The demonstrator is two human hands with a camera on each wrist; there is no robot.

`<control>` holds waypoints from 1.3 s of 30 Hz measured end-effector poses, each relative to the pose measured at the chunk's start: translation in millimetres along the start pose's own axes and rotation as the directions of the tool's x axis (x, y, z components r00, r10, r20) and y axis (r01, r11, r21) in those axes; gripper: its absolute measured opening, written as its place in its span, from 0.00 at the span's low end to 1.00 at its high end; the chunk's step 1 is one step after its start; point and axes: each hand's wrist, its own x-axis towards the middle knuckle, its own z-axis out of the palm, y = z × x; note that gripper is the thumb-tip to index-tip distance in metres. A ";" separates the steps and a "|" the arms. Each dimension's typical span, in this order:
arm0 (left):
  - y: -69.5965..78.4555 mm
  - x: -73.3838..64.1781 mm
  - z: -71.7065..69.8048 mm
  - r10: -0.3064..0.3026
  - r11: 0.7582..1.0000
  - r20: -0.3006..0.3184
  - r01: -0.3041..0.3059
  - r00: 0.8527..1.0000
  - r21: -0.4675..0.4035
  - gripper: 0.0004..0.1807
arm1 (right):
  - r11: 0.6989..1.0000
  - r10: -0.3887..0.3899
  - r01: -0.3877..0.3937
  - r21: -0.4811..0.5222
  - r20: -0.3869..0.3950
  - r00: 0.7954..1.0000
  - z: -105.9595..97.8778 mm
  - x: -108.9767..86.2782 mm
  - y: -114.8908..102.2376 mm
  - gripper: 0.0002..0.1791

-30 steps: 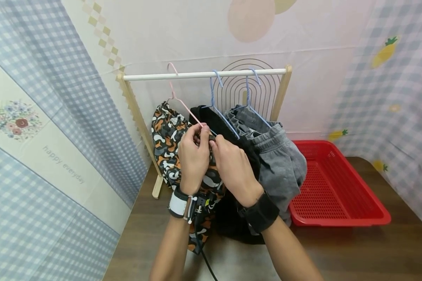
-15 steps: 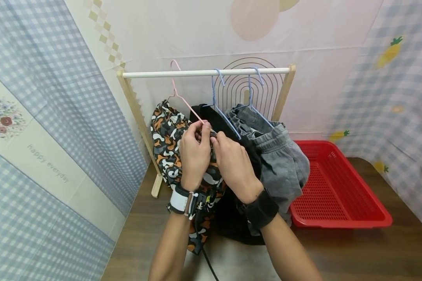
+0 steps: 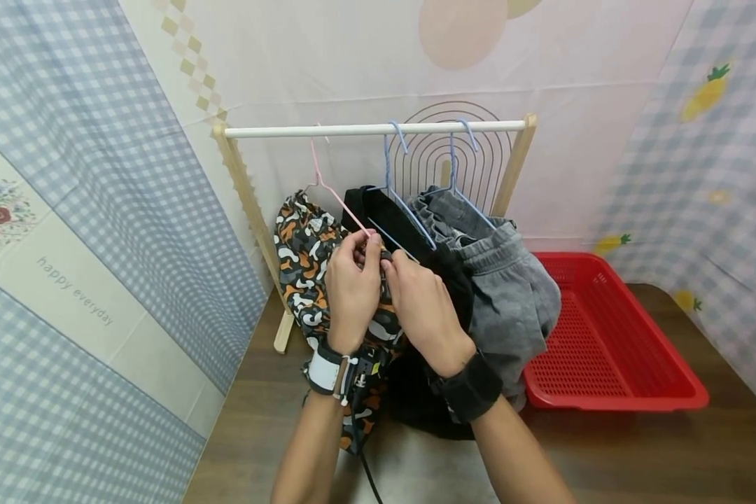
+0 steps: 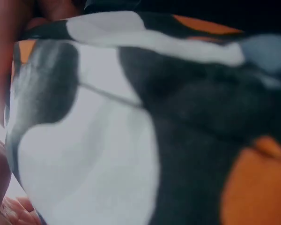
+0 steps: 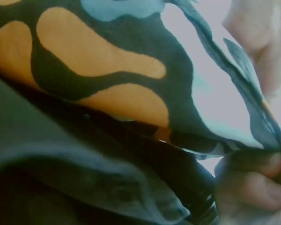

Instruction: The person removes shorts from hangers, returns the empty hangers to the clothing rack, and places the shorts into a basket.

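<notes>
A pink hanger (image 3: 331, 194) has its hook at the white rod, left part, in the head view. Gathered camouflage-print shorts (image 3: 302, 245) in orange, white and black hang from its left end. My left hand (image 3: 355, 287) pinches the hanger's lower right arm between thumb and fingers. Beside it, my right hand (image 3: 425, 301) pinches the waist edge of the shorts near that end; the fingertips partly hide it. Patterned cloth (image 4: 93, 154) fills most of the left wrist view. In the right wrist view, the shorts (image 5: 117, 61) stretch to fingers at the right edge.
Black clothing (image 3: 378, 206) and grey shorts (image 3: 504, 294) hang on blue hangers (image 3: 458, 175) right of the hands. A wooden-legged rack with a white rod (image 3: 258, 131) carries them. A red basket (image 3: 655, 336) stands at the right on the wooden table (image 3: 246, 434).
The pink hanger has dropped a little, its hook now sitting lower at the rod. Both hands have moved slightly down with it, keeping their hold.
</notes>
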 end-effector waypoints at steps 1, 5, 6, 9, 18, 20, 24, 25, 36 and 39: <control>-0.9 -1.7 0.3 -0.005 1.000 0.004 0.005 1.000 -0.001 0.21 | 1.000 0.006 -0.006 0.003 0.005 1.000 0.5 -1.6 0.7 0.15; -2.8 -7.4 0.9 -0.020 1.000 0.016 0.020 1.000 -0.010 0.21 | 1.000 0.016 -0.016 0.008 0.004 1.000 1.7 -8.0 2.0 0.14; -2.8 -8.9 0.7 -0.023 1.000 0.017 0.023 1.000 -0.012 0.21 | 1.000 0.015 -0.015 0.010 0.002 1.000 1.9 -9.7 2.2 0.14; -2.1 -13.3 -0.5 -0.030 0.999 0.016 0.030 0.999 -0.013 0.20 | 1.000 0.006 -0.006 0.013 -0.001 1.000 2.8 -13.8 2.2 0.14; 1.8 -28.3 -0.5 -0.045 0.999 0.036 0.046 0.998 -0.025 0.17 | 1.000 -0.007 0.007 0.000 -0.018 1.000 3.2 -29.0 6.2 0.13; 3.1 -30.3 0.0 -0.041 0.998 0.044 0.043 0.998 -0.038 0.17 | 1.000 -0.011 0.011 -0.002 -0.030 0.999 1.9 -31.7 7.2 0.14; 5.4 -34.5 0.9 -0.043 0.997 0.056 0.046 0.997 -0.055 0.16 | 1.000 -0.017 0.017 -0.004 -0.047 0.999 -0.3 -37.4 10.4 0.14; 5.7 -35.9 1.0 -0.044 0.997 0.057 0.047 0.997 -0.053 0.16 | 1.000 -0.017 0.017 -0.003 -0.047 0.999 -0.7 -38.9 11.1 0.14; 12.5 -54.2 2.1 -0.058 0.996 0.070 0.063 0.996 -0.070 0.16 | 0.996 0.064 -0.062 0.062 -0.034 0.997 -8.8 -57.5 15.9 0.11; 15.7 -60.3 3.1 -0.059 0.995 0.073 0.065 0.996 -0.082 0.16 | 0.995 0.084 -0.081 0.060 -0.045 0.996 -11.4 -62.3 17.2 0.11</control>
